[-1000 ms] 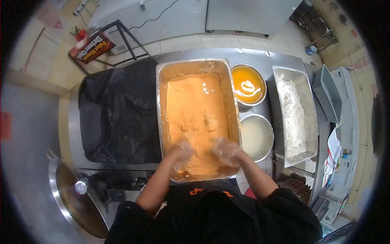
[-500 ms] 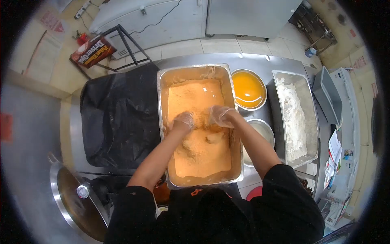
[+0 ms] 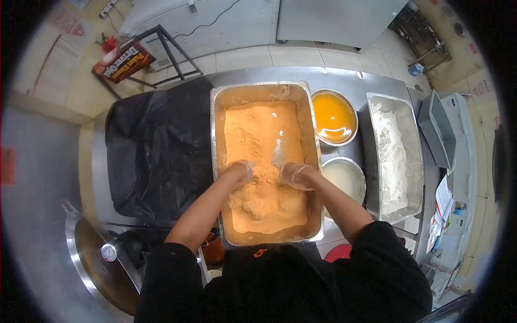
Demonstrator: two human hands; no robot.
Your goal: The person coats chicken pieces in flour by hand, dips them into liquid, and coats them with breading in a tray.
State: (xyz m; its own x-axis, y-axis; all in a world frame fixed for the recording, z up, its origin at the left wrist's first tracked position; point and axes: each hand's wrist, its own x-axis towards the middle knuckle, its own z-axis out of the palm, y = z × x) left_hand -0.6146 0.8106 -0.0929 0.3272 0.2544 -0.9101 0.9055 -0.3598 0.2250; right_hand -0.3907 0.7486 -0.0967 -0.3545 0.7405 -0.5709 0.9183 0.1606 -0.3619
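A deep metal tray [image 3: 215, 126] holds a bed of orange powder [image 3: 258, 121], heaped between and below my hands. My left hand [image 3: 243, 171], in a clear plastic glove, is in the powder at the tray's left side, its fingers buried. Opposite it, my right hand [image 3: 295, 175], gloved the same way, reaches into the powder near the right wall, and its fingertips are also covered. Whether either hand grips anything under the powder cannot be seen.
Right of the tray stand a bowl of orange-yellow liquid [image 3: 334, 116], a bowl of pale liquid [image 3: 344, 180] and a long metal pan of white flour [image 3: 394, 161]. Black cloth [image 3: 161, 151] lies to the left. A large round metal vessel [image 3: 97, 264] is at the lower left.
Since half a second ago both hands have moved slightly toward me and sunk into the powder. A mound now rises between them, and the earlier clumps look covered.
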